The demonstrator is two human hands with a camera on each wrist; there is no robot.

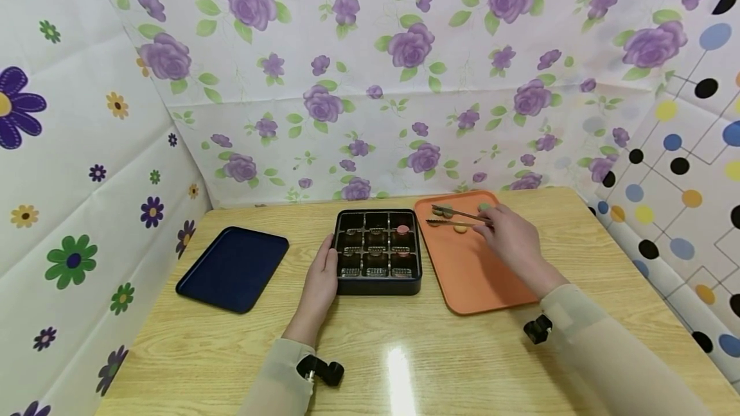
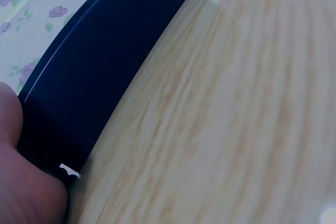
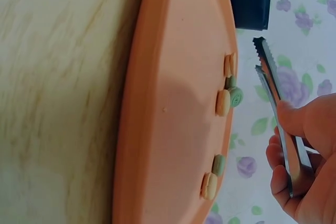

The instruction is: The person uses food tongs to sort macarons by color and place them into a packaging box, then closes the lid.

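Observation:
In the head view my right hand [image 1: 511,239] grips metal tongs [image 1: 459,213] above the far end of an orange tray [image 1: 471,275]. The serrated tong tips [image 3: 257,56] stand apart with nothing between them in the right wrist view. Several small macarons lie at that end of the tray, among them a yellowish macaron [image 3: 223,102] and a green macaron [image 3: 219,164]. My left hand [image 1: 322,275] lies along the left side of a dark box [image 1: 378,286], touching its wall. A clear divided insert fills the box; a pink macaron [image 1: 403,230] sits in its right column.
A dark blue tray [image 1: 234,268] lies at the left of the wooden table [image 1: 370,352]. Behind the table hangs a floral cloth [image 1: 370,121], with patterned cloths at both sides. The box stands close beside the orange tray's left edge.

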